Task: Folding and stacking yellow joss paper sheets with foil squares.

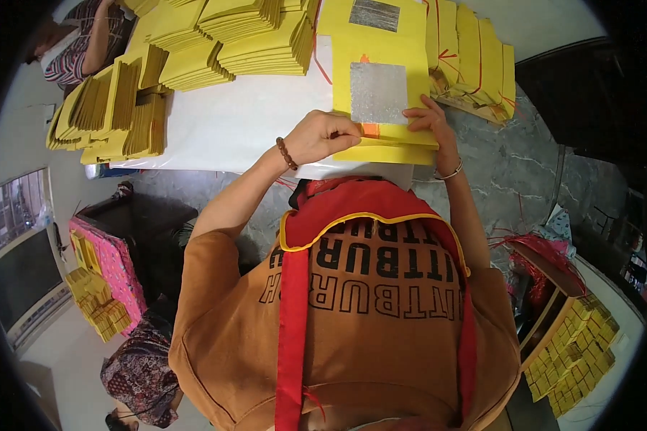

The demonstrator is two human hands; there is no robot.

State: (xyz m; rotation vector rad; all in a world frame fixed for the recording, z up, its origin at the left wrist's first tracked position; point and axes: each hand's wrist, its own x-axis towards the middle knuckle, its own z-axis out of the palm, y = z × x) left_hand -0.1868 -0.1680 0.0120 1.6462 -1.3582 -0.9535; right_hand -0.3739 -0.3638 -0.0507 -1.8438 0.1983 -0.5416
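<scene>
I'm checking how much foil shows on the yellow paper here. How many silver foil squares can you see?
2. One silver foil square lies on the top yellow sheet just above both hands; the other sits farther up, cut by the picture's top edge. More may be hidden inside the stacks.

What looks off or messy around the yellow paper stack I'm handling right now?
The stack under the left hand and right hand sits square. Odd bits: the folded bundles at the table's left lean unevenly, and red strings lie tangled at the right.

I see fanned yellow paper bundles at the table's far left. Red-tied stacks lie right; a pink cloth box stands below
</scene>
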